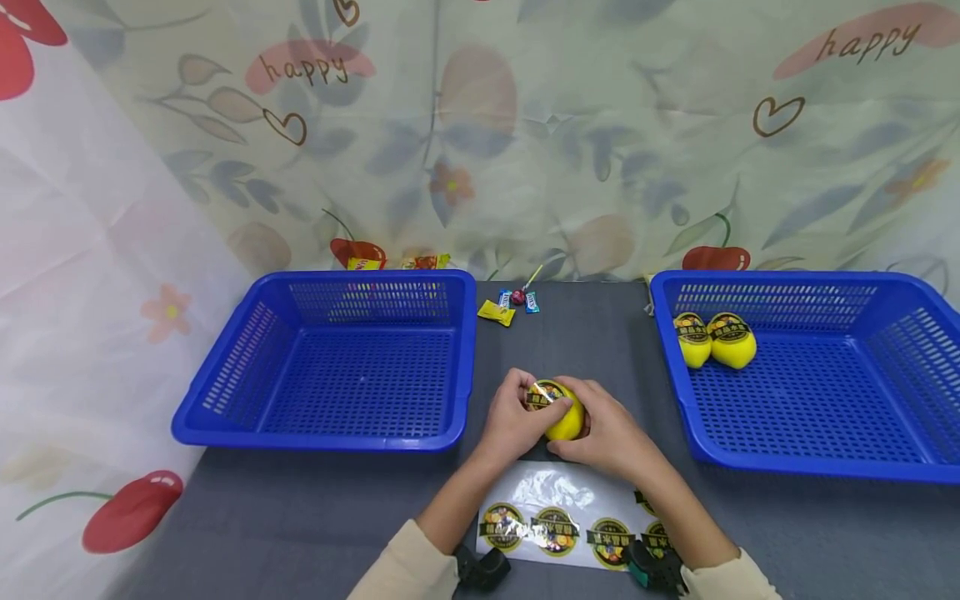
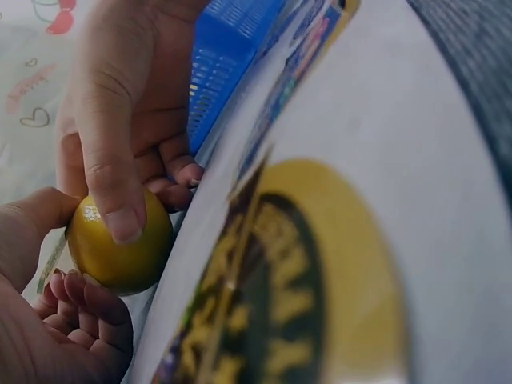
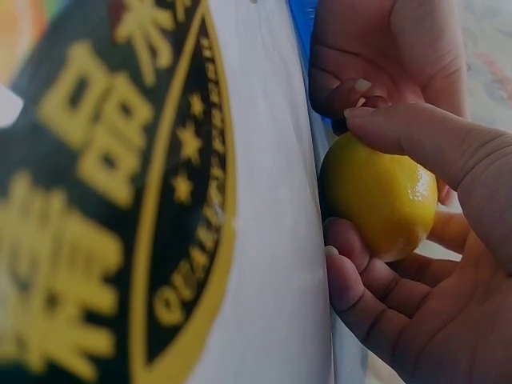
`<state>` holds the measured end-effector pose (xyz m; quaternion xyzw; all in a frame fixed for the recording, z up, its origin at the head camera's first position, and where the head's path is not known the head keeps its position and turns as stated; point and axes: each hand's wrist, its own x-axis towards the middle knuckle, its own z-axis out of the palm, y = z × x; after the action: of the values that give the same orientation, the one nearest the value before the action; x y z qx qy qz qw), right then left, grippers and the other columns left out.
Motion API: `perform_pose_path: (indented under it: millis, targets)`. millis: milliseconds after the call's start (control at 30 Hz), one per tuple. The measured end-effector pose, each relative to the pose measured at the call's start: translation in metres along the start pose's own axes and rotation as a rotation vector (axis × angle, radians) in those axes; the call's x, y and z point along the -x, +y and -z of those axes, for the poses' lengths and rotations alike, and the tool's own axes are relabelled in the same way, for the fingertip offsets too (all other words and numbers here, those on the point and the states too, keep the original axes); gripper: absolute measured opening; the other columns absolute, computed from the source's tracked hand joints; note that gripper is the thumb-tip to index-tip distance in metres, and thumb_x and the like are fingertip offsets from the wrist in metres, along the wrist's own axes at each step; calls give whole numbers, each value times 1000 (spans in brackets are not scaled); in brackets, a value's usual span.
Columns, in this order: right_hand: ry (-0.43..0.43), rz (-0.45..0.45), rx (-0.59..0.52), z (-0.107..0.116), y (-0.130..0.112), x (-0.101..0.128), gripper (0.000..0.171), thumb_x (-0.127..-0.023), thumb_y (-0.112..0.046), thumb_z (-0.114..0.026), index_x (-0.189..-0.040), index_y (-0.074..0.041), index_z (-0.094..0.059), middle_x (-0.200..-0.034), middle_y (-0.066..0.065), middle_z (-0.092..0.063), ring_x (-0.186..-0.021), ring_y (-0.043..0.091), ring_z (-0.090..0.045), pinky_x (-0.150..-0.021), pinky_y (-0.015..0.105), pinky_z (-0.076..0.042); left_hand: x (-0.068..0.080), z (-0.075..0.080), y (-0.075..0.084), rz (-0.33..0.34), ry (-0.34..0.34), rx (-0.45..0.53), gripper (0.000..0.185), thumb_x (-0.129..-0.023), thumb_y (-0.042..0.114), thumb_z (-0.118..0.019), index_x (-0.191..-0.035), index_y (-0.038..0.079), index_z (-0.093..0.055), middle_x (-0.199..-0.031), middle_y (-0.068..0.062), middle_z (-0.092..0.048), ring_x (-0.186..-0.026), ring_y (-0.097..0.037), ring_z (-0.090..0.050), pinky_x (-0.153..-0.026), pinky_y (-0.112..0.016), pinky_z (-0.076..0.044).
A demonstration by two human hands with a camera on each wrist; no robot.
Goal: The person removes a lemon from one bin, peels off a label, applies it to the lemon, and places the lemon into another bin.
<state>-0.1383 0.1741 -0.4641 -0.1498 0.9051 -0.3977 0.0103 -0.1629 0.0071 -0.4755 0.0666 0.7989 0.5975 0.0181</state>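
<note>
Gripping one round yellow lemon (image 1: 564, 417) at table centre, left hand (image 1: 513, 421) and right hand (image 1: 611, 433) press its sticker on; two labelled lemons (image 1: 714, 339) sit in the blue plastic basket (image 1: 817, 458) at 2 o'clock, round stickers remain on the glossy sheet (image 1: 570, 525) at 6.

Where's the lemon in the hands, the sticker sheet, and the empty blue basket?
lemon (image 1: 564, 421), head view, on its yellow skin.
sticker sheet (image 1: 555, 487), head view, on its bare shiny part.
empty blue basket (image 1: 360, 277), head view, on its far rim.

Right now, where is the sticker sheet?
In the head view the sticker sheet lies flat on the grey table, at the near edge between the two forearms, just behind the lemon both hands hold.
</note>
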Motion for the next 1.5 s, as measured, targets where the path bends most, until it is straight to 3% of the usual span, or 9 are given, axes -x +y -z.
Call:
perform_pose_path:
  millis: [267,567,700,900,1167,1500]
  targets:
    - [-5,-5,3,1,0,0,80,-75,-18,-88,-144,-6,-51,-128,17,-57,-96,25,-57,-77,40,-49,-2,-1,-4,17,-9,34,42,-79,29,-83,-95,5,-52,-65,4,-52,-59,-7,-52,-53,-21,-43]
    - [-31,-42,-15,3,-1,-1,82,-75,-21,-88,-146,-7,-49,-131,17,-56,-97,24,-56,-80,40,-48,-4,10,-2,169,-111,163,31,-92,31,-74,-102,6,-57,-63,0,-49,-48,-13,-45,-46,-24,-41]
    - [-39,-45,-25,3,0,-2,82,-75,-22,-88,-145,-8,-49,-130,17,-55,-96,24,-56,-80,40,-48,-7,15,-4,165,-156,229,26,-95,25,-70,-102,3,-57,-64,-2,-52,-53,-13,-49,-48,-23,-45]
    - [-69,-53,-74,6,4,-3,81,-76,-22,-89,-146,-8,-48,-132,19,-54,-94,24,-54,-77,37,-48,-10,20,-8,155,-233,223,23,-98,20,-67,-104,0,-59,-67,-4,-56,-57,-13,-51,-49,-22,-47]
    - [-114,-82,-103,10,4,-5,83,-76,-18,-90,-147,-8,-47,-124,15,-59,-79,20,-55,-70,35,-48,-11,24,-8,174,-264,260,16,-99,10,-64,-106,-4,-59,-71,-5,-59,-57,-12,-52,-48,-22,-49]
    - [-120,-96,-131,10,3,-6,84,-75,-15,-90,-147,-7,-47,-124,15,-60,-82,20,-57,-72,36,-50,-11,24,-10,194,-291,300,14,-100,6,-60,-110,-4,-56,-75,-6,-60,-59,-13,-56,-49,-23,-50]
